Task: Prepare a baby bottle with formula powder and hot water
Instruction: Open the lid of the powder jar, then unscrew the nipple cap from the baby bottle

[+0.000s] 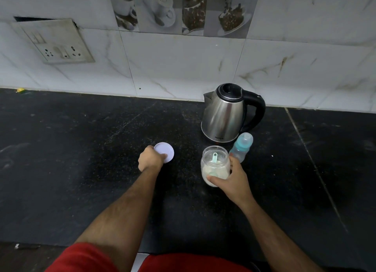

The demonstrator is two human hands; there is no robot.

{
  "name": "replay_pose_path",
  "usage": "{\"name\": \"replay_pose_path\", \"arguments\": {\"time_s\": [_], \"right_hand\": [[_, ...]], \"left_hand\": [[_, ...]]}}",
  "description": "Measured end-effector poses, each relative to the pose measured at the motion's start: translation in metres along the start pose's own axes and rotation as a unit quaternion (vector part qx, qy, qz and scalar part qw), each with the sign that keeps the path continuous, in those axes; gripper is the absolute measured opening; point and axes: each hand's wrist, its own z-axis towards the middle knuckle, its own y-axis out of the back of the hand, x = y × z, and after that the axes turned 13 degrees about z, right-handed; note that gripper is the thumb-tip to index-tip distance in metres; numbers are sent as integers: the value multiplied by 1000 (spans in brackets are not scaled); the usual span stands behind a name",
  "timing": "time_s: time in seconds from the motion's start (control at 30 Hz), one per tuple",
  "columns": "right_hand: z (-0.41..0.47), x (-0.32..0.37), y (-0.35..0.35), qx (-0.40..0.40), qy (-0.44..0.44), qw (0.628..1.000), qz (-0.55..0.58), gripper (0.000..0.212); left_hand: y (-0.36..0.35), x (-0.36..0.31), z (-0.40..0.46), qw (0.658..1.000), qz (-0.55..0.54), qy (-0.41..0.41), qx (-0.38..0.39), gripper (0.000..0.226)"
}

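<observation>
A clear jar [215,164] of white formula powder stands open on the black counter, with a pale green scoop [214,157] sticking up inside it. My right hand [232,177] grips the jar from the near right side. Left of it, my left hand [151,158] holds the jar's round white lid [164,152] at the counter surface. A small baby bottle [242,146] with a blue collar and clear cap stands just behind my right hand. A steel electric kettle [225,113] with a black handle stands behind the bottle, lid shut.
The black stone counter [81,149] runs wide to both sides. A marble-tiled wall [183,68] rises behind it, with a switch and socket plate [55,41] at the upper left. A counter seam [315,165] runs diagonally on the right.
</observation>
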Motion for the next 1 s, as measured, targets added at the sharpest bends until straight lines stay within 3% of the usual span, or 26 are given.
{"name": "replay_pose_path", "arguments": {"time_s": [0.13, 0.43, 0.53, 0.6, 0.7, 0.83, 1.0], "right_hand": [[1, 1, 0, -4, 7, 1000, -8, 72], [5, -3, -1, -4, 12, 1000, -4, 71], [9, -5, -2, -13, 15, 1000, -17, 72], [13, -6, -3, -14, 17, 999, -38, 73], [21, -9, -10, -7, 9, 999, -45, 76], [31, -6, -26, 20, 5, 999, -29, 78], [37, 1, -45, 46, -2, 999, -13, 78]], "left_hand": [[-2, 4, -1, 996, 81, -16, -31, 55], [-1, 13, -7, 990, 108, -57, -67, 56], [2, 12, -17, 979, 103, -121, -126, 50], [1, 8, -26, 965, 84, -209, -137, 39], [-6, -2, -42, 952, 8, -303, -48, 31], [-15, -4, -62, 933, -69, -344, 86, 41], [-14, 4, -63, 923, -153, -331, 124, 45]]}}
